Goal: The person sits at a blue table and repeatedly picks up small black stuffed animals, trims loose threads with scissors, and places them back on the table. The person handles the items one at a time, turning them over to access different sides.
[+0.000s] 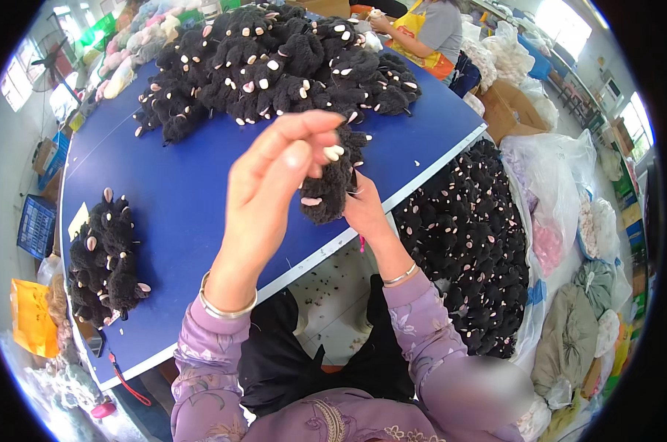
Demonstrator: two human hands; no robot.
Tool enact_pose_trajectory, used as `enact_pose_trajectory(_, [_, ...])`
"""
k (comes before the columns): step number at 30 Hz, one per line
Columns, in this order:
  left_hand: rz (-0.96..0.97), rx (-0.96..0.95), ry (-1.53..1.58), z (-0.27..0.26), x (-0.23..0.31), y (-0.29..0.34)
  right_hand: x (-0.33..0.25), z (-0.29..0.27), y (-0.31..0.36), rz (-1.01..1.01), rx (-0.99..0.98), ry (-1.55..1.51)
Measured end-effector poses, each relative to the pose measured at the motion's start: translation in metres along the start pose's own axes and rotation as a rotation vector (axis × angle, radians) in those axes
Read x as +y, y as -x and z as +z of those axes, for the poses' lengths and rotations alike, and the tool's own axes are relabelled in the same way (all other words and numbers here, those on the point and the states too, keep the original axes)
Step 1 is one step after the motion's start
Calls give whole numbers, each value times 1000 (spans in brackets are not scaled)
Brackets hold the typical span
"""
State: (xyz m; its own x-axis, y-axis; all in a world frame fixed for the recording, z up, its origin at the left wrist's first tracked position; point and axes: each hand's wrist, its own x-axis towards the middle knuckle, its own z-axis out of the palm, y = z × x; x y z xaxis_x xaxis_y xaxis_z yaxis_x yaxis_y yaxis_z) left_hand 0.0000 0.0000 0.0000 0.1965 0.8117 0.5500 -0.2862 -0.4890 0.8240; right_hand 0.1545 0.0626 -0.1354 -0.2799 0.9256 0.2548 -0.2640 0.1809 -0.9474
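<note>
A small black plush toy [325,193] with white foot tips and a pink ear is held up above the near edge of the blue table. My right hand [364,206] grips it from the right side, fingers closed round its body. My left hand [267,169] is raised at the toy's left, thumb and fingers curled together in front of its upper part. Whatever lies between those fingers, if anything, is too small or hidden to make out.
A large heap of black plush toys [252,66] covers the table's [193,191] far side. A smaller group [101,258] lies at its left edge. Right of me stands a big lined container of black toys [462,258]. A person [425,37] in a yellow apron works across the table.
</note>
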Motion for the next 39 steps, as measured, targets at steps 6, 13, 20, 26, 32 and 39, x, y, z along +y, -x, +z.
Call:
enact_pose_trajectory(6, [-371,86,-242,-14,-84,32,-7,-3,7,47,20,-223])
enact_pose_trajectory(13, [-410,103,-212,-1,-107,46,3,-1,7,1,167,204])
enact_pose_trajectory(20, [-294,290,-174,-8,-116,49,-7,15,7,-156,193,412])
enact_pose_trajectory(26, [-391,364,-3,-15,-115,44,-7,-3,9,-77,130,-55])
enact_pose_trajectory(32, [-457,174,20,-25,-117,50,-17,-9,9,102,64,-181])
enact_pose_trajectory(39, [-541,397,390,-22,-116,41,-13,-15,10,119,42,-208])
